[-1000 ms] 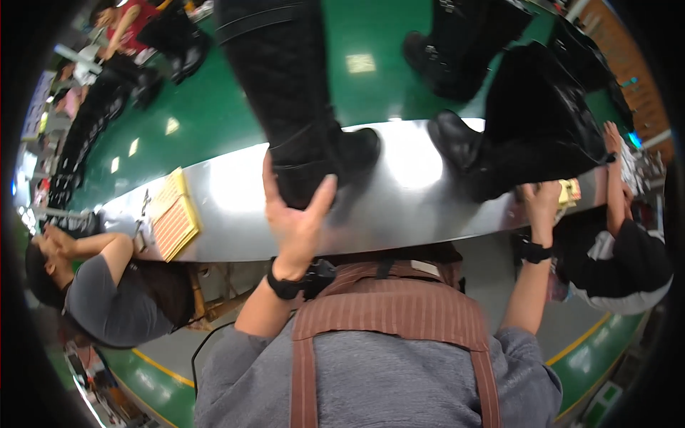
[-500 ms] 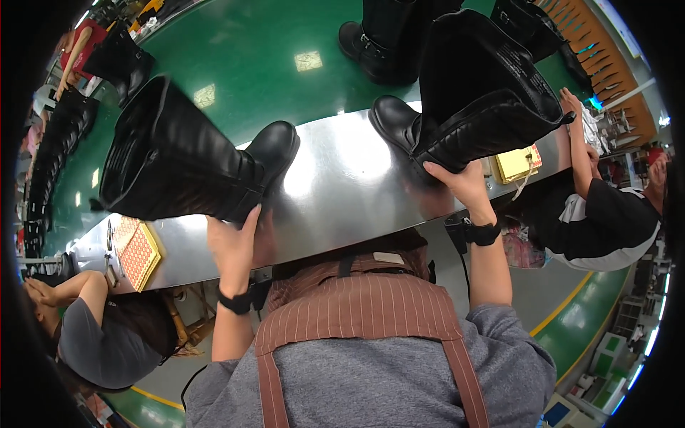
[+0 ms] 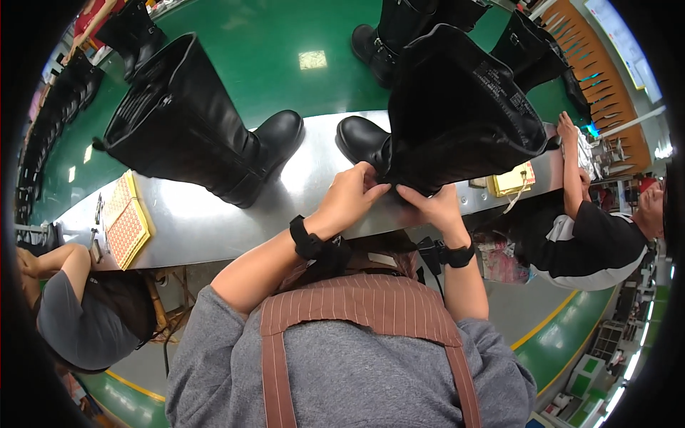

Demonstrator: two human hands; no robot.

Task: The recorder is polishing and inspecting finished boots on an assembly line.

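Note:
Two tall black boots stand on the metal ledge in front of me, toes turned toward each other. Both my hands are at the ankle of the right-hand boot (image 3: 464,121), whose wide shaft gapes toward me. My left hand (image 3: 349,198) is closed, fingertips pinching at the near side of the ankle. From the right, my right hand (image 3: 437,208) grips the same ankle, its thumb close to my left thumb and its fingers partly hidden by the boot. Whatever small part lies between the fingertips is hidden. The left-hand boot (image 3: 207,128) stands untouched, its shaft leaning left.
A green belt (image 3: 271,43) runs beyond the metal ledge (image 3: 193,232). More black boots (image 3: 378,50) stand on it. Yellow-edged patterned pads (image 3: 128,225) lie at left, a yellow pad (image 3: 512,180) at right. Co-workers sit on both sides, one's arm (image 3: 571,160) near the ledge.
My left hand has let go of the left-hand boot and crossed to the other boot's ankle. The left-hand boot now stands on the ledge; the right-hand one has shifted slightly left.

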